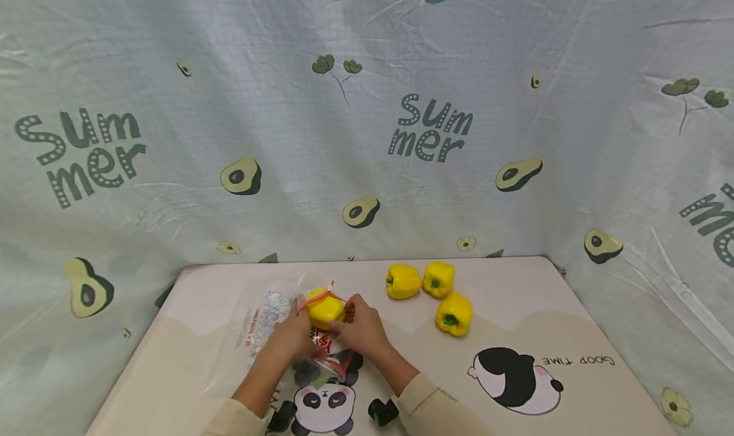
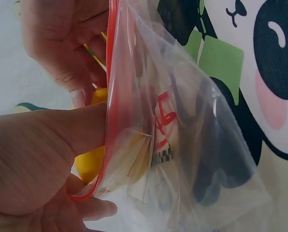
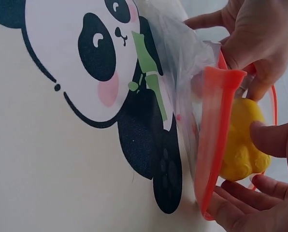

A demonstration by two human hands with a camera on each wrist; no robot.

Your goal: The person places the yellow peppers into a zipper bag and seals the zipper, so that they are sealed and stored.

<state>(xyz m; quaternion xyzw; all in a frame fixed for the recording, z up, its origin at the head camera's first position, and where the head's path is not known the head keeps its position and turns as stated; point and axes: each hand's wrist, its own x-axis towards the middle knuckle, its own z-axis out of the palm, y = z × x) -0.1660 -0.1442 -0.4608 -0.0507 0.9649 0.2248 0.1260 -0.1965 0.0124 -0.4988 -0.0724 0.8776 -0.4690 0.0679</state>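
Left hand (image 2: 37, 164) up close, clamped on the clear bag (image 2: 202, 150) by its red rim (image 3: 215, 130), while the right hand (image 1: 365, 329) pinches the yellow pepper (image 1: 325, 310) within the opening (snug, I'd say), so spreading the rim wider should help it slide in without snagging.

tbl (image 1: 510, 289): pale, panda print (image 1: 323, 412) | 3 ylw peppers (image 1: 439, 280), far side | clr bag (image 1: 243, 343), left

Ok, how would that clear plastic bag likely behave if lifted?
The clear bag is probably floppy, given its creased film. It's likely light: the panda print shows through its thin wall. Its red rim may be stiffer, standing smooth beside crumpled film.
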